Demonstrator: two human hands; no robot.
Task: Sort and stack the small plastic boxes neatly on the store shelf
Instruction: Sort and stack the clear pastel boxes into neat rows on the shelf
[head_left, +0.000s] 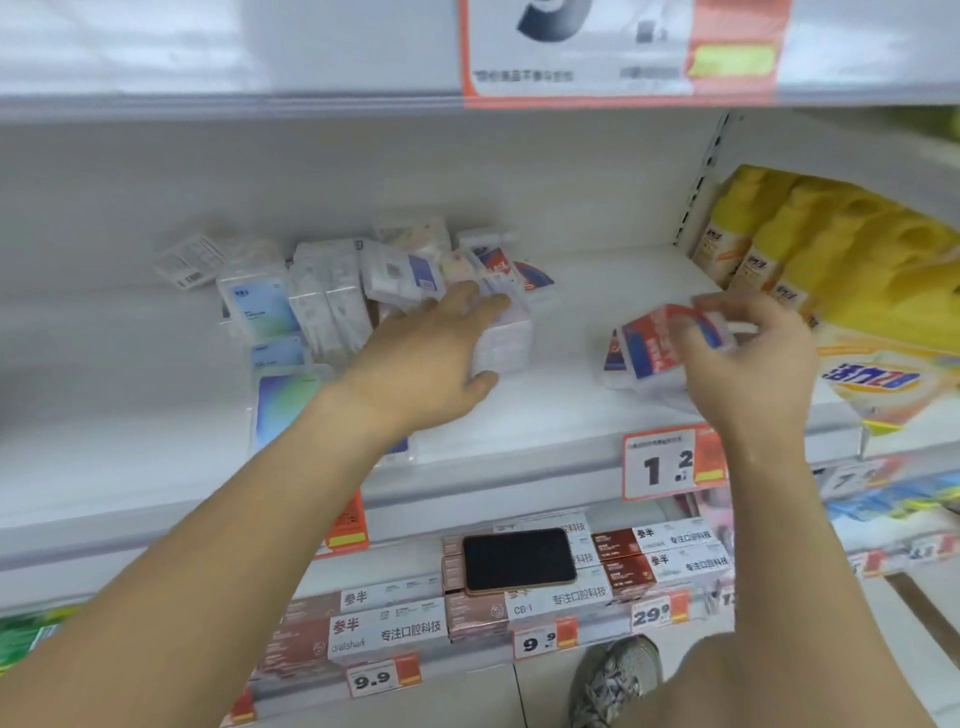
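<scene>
Nearest, low right: a grey laced sneaker (621, 675) on the floor. Above it, the lower shelf carries rows of long maroon-and-white cardboard cartons (524, 603); a black-screened phone with a pink rim (519, 560) lies flat on top of them. White-and-orange price tags (670, 462) line the shelf edges.

Middle white store shelf (561, 415), near left: a flat clear box with a blue-green card (283, 400) lies by the front edge, partly under the left forearm.

Left hand (431, 364): grip spread, fingers reaching over a pale clear plastic box (506, 340), thumb against its near side; motion blur hides whether it is lifted.

Right hand (748, 364): grip pinching a small clear plastic box with a red-and-blue label (660, 343), tilted, just above the shelf near its right end. A like box sits just left of it, partly hidden.

Farther back, left of centre: a loose jumble of small clear plastic boxes (332, 291), some upright, some leaning, labels mixed.

Far right: yellow plastic packs (831, 249) stacked beyond the upright.
</scene>
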